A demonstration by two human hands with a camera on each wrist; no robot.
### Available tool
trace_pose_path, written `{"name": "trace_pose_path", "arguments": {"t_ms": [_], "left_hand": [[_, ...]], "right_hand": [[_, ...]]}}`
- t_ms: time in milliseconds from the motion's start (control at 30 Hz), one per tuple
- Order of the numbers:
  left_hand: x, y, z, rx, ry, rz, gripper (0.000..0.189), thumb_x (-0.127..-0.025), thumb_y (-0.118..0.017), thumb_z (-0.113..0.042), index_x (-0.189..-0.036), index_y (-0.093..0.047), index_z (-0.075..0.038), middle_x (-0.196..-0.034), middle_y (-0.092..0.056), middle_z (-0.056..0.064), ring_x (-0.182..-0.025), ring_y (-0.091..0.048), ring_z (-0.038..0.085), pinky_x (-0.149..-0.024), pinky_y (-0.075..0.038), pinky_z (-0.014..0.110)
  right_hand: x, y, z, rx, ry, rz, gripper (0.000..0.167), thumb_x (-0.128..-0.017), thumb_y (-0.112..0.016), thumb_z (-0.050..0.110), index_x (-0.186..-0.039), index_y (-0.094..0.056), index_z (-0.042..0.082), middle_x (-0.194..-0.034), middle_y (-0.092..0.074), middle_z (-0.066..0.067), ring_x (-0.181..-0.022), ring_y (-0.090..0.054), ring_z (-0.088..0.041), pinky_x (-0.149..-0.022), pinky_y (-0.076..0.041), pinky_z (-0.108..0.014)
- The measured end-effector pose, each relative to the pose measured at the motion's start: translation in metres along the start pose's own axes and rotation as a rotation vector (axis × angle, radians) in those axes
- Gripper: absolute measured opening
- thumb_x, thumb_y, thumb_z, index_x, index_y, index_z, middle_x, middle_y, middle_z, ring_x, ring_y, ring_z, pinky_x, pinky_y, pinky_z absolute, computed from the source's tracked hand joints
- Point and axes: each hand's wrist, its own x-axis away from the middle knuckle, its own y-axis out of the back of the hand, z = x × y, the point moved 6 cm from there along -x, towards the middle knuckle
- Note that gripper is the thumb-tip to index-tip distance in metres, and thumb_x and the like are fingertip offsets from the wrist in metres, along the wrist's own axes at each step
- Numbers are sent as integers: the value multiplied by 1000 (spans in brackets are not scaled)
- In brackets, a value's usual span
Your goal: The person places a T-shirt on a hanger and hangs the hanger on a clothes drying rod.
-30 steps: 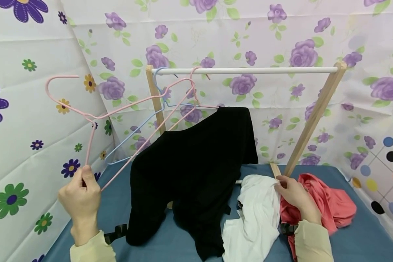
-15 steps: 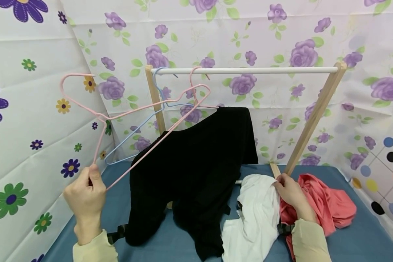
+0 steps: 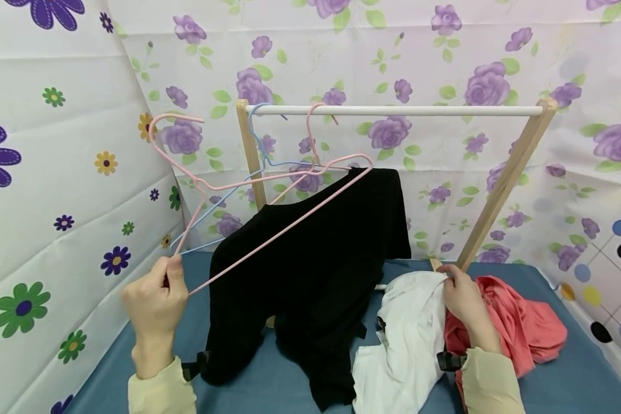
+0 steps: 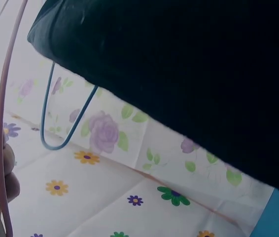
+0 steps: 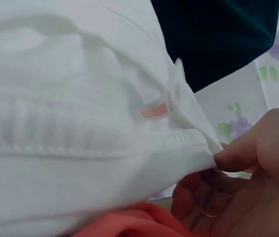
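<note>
In the head view my left hand (image 3: 157, 305) grips one end of a pink hanger (image 3: 282, 244), whose hook points up and its far end reaches in front of a black garment (image 3: 310, 259). The left wrist view shows curled fingers (image 4: 1, 173) beside the pink wire. My right hand (image 3: 466, 299) pinches the upper edge of a white garment (image 3: 409, 328); in the right wrist view, thumb and fingers hold the corner of this white cloth (image 5: 105, 177). The black garment hangs on another pink hanger (image 3: 311, 129) from the rack's white rail (image 3: 419, 110).
A blue hanger (image 3: 256, 135) hangs at the rail's left end. A coral-red garment (image 3: 528, 322) lies crumpled right of the white one, partly under my right forearm. The rack's wooden legs (image 3: 502, 190) stand on a blue-covered surface (image 3: 269, 391). Flowered cloth walls surround it.
My left hand has moved right with the pink hanger, whose far end now lies lower, across the black garment. The right hand keeps its hold on the white garment, nearly still.
</note>
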Motion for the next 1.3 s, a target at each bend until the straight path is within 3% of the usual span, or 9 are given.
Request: {"name": "trace_pose_path", "arguments": {"t_ms": [133, 300, 533, 800, 1133, 1300], "left_hand": [[-1, -3, -5, 8, -34, 8, 59, -102, -45, -47, -54, -39, -13, -44, -25, -6, -36, -17, 7, -38, -9, 24], [-1, -5, -12, 16, -67, 22, 59, -103, -44, -47, -55, -36, -14, -44, -23, -8, -36, -14, 6, -38, -8, 24], [0, -9, -19, 32, -99, 50, 57, -103, -43, -46, -56, -36, -15, -44, -23, -8, -35, -14, 6, -37, -8, 23], [-1, -14, -28, 71, -137, 65, 56, -104, -43, -45, -56, -36, -16, -45, -22, -11, -37, -15, 5, -38, -9, 22], [-2, -19, -44, 110, -193, 76, 56, -104, -44, -43, -56, -35, -16, -46, -22, -11, -38, -15, 3, -39, -8, 22], [-2, -22, -52, 130, -223, 95, 55, -104, -44, -42, -57, -34, -16, -47, -20, -11, -40, -13, 2, -40, -8, 21]], "right_hand": [[-1, -2, -2, 0, -24, 18, 37, -100, -30, 10, -122, -57, -3, -114, -59, -29, -89, -57, -37, -67, -42, -40], [-1, -4, -3, -22, -24, 31, 34, -100, -33, 12, -120, -56, -3, -111, -60, -26, -92, -55, -35, -72, -42, -41], [2, -3, -2, -35, -33, 92, 37, -105, -31, 23, -124, -49, -3, -109, -58, -22, -88, -55, -31, -68, -42, -37], [5, 15, 14, -32, -21, -1, 30, -105, -38, 25, -109, -52, -1, -82, -58, -13, -66, -52, -25, -57, -41, -36], [17, 45, 40, -12, -33, -153, 26, -100, -50, 24, -100, -59, -1, -82, -59, -15, -70, -53, -26, -57, -41, -35], [25, 57, 50, -10, -51, -204, 25, -99, -52, 26, -99, -60, 2, -61, -46, -4, -53, -42, -20, -47, -34, -33]]}}
